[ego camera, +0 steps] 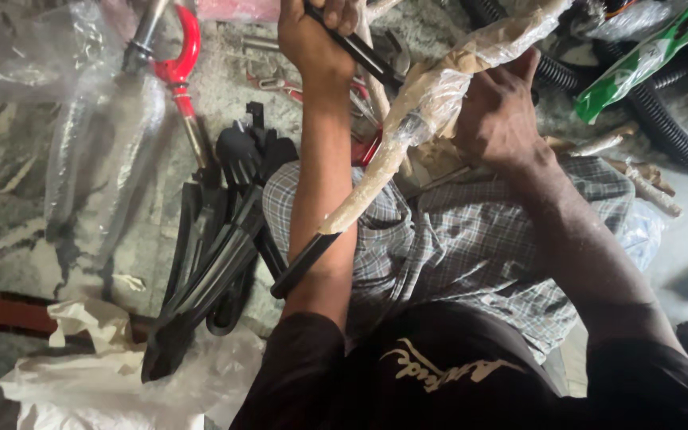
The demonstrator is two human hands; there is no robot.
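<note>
Both hands (408, 80) grip a paper-wrapped black tube (408, 135)

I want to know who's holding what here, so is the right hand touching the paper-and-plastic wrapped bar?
Touching. The head view shows the right hand wrapped around the paper-and-plastic wrapped bar, its fingers closed over the wrapping with no gap.

Marble floor (9, 183), black mudguards (209, 263) (perhaps), crumpled plastic (105, 382)

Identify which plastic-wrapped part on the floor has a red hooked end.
The plastic-wrapped red curved metal part at upper left; the green-wrapped piece at upper right shows no red.
</note>
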